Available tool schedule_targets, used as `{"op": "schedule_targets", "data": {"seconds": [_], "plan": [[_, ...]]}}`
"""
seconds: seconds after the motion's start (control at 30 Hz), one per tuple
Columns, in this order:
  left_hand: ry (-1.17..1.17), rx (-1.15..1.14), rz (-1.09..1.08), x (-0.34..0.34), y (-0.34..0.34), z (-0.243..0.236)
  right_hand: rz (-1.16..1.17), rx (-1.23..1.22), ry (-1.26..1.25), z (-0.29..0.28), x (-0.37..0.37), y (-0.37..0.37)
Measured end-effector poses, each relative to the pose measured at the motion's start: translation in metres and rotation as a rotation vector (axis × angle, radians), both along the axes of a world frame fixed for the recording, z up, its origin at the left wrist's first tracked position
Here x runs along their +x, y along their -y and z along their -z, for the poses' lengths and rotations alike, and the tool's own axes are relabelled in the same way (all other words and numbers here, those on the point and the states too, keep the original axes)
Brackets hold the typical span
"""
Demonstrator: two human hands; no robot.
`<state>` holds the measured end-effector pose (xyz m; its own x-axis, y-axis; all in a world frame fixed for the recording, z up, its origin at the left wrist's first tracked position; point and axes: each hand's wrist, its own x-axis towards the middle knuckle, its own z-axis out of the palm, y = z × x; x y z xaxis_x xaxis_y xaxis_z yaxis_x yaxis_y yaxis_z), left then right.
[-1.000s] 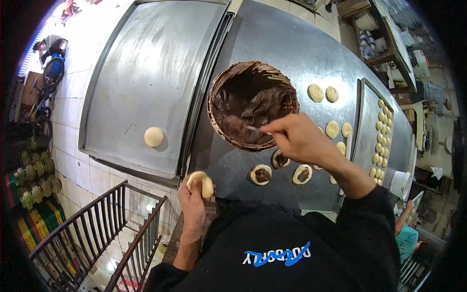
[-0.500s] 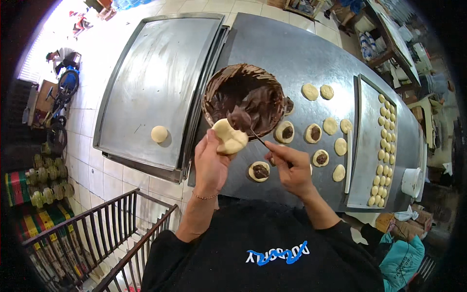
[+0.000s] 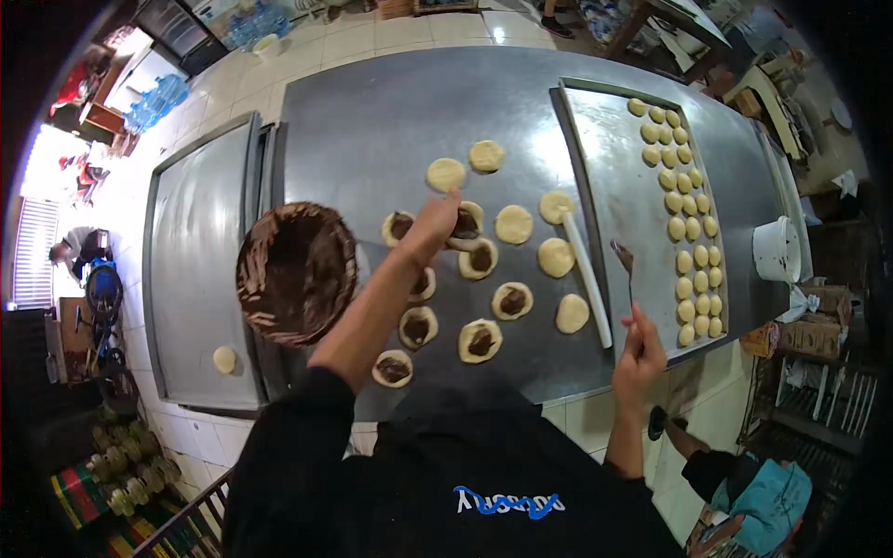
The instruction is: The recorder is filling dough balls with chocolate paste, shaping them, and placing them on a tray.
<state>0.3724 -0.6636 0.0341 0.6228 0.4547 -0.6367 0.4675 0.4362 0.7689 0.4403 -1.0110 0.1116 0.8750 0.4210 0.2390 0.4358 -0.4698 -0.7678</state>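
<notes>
My left hand (image 3: 433, 229) reaches over the steel table, its fingers closed on a flat dough disc (image 3: 468, 223) with chocolate filling on top. The fingertips are partly hidden. In my right hand (image 3: 640, 358) is a spoon (image 3: 625, 260) smeared with chocolate, held upright by its handle near the tray's edge. Several chocolate-topped discs (image 3: 479, 341) lie below and around my left hand. Plain flattened discs (image 3: 555, 258) lie to the right and at the far side. A round bowl (image 3: 346, 260), its rim caked with chocolate, stands left of my left forearm.
A white rolling pin (image 3: 587, 279) lies beside a metal tray (image 3: 614, 177) with rows of dough balls (image 3: 684, 228). Stacked trays (image 3: 191, 270) at the left bear one dough ball (image 3: 224, 360). A white bucket (image 3: 776, 249) stands at the far right. A person in teal (image 3: 767, 507) is at lower right.
The view has swung right. My left hand went from the bowl to the discs on the table, its dough now chocolate-topped. My right hand carried the spoon from the bowl toward the tray.
</notes>
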Motion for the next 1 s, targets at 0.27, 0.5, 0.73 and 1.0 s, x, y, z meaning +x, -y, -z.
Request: {"op": "schedule_targets", "data": {"seconds": [0.27,0.5,0.73,1.0], "plan": [[-0.545,1.098,0.002,0.086,-0.078,0.090,0.307,0.170,-0.126,0.015,0.010,0.056],[0.354,0.870,0.098,-0.061,0.044,-0.083,0.037,0.321,-0.359,-0.009,0.001,-0.083],[0.369,-0.999,-0.453,-0.288,0.141,-0.038,-1.346,-0.436,0.154,-0.058,-0.094,-0.298],[0.099,-0.204,-0.738,-0.392,0.127,-0.025,-1.701,-1.119,0.469,-0.058,-0.152,-0.356]]}}
